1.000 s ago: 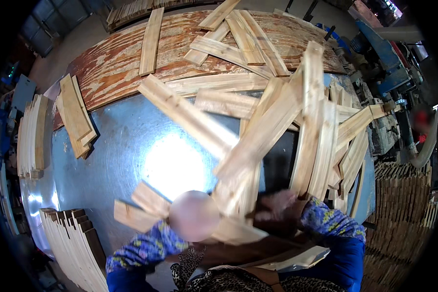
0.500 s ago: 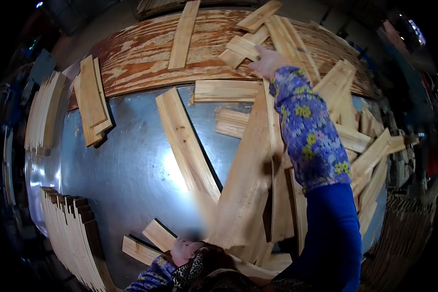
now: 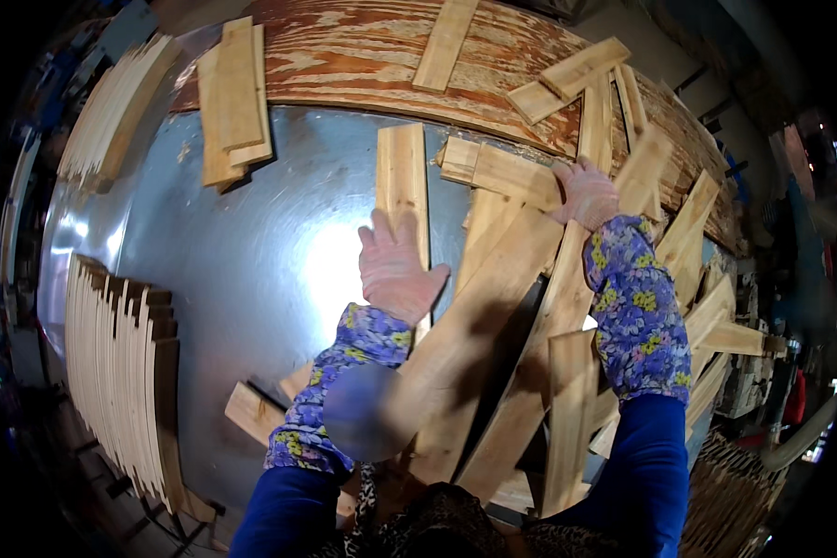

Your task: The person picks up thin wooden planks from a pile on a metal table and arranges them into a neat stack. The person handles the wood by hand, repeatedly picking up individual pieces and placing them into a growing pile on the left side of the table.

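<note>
Here the left hand (image 3: 400, 267) lies palm down over a long board (image 3: 401, 167), fingers spread and thumb stretched wide past the board's right edge; it grasps nothing. The right hand (image 3: 588, 193), farther out and to the right, has its fingers and thumb at the right end of a crosswise board (image 3: 519, 179); whether they pinch it, I cannot tell. That board reaches from the right hand toward the left, with a short piece (image 3: 458, 160) at its other end. Floral cuffs (image 3: 637, 307) cover both forearms.

Between the hands and running back toward the body lies a wide board (image 3: 479, 316), slanted, other boards showing beneath it. A narrow board (image 3: 539, 363) slopes down from below the right hand, and a shorter board (image 3: 567, 418) lies just left of the right cuff. Just right of the right hand, an angled board (image 3: 644, 167) lies near a heap (image 3: 688, 232) of crossed ones. Nearer the body than the left hand, a stub (image 3: 251, 414) pokes out beside the left cuff.

Left of the left hand stretches the shiny metal table (image 3: 214, 307), with one stack (image 3: 112, 372) close to the body and another stack (image 3: 112, 112) farther off. Beyond both hands, a worn plywood sheet (image 3: 344, 65) bears single boards; an overlapping pair (image 3: 232, 102) straddles its near edge, left of the left hand.
</note>
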Demonstrator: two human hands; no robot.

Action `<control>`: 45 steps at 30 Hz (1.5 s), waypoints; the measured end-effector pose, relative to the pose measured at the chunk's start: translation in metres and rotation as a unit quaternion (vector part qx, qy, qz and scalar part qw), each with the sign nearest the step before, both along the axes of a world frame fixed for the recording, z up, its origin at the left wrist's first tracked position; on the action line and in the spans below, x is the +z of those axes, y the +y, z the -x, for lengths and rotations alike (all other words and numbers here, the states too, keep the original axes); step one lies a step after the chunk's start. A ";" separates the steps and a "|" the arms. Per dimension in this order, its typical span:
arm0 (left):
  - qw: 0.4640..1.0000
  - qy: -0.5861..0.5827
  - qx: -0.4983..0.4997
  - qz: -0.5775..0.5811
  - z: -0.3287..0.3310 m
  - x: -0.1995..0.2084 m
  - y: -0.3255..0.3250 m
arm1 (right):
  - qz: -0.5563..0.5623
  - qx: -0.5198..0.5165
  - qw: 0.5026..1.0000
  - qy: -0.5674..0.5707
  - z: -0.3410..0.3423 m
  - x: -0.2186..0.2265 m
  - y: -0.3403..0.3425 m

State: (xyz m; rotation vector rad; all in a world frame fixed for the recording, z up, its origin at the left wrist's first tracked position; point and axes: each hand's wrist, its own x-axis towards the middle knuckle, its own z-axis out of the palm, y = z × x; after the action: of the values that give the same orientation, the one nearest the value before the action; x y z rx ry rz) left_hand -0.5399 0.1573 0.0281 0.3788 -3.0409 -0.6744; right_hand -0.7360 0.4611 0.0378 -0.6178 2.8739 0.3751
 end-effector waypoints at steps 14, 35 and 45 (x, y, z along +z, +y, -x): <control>0.739 0.093 0.079 -0.663 -0.172 0.099 -0.248 | 0.474 -0.002 0.869 0.143 -0.023 0.160 0.011; 0.983 0.179 -0.023 -0.047 -0.469 0.034 -0.458 | 0.736 -0.320 0.516 -0.300 -0.410 0.064 -0.470; 0.898 -0.151 0.079 -0.406 -0.466 0.104 -0.516 | 0.191 -0.192 0.960 -0.072 -0.473 0.078 -0.545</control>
State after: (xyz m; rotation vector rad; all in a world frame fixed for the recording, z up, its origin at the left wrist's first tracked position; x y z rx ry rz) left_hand -0.0737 -0.3592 0.1318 0.7733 -2.7490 -2.0174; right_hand -0.2630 -0.0835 0.1154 -0.1164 2.8451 -0.2766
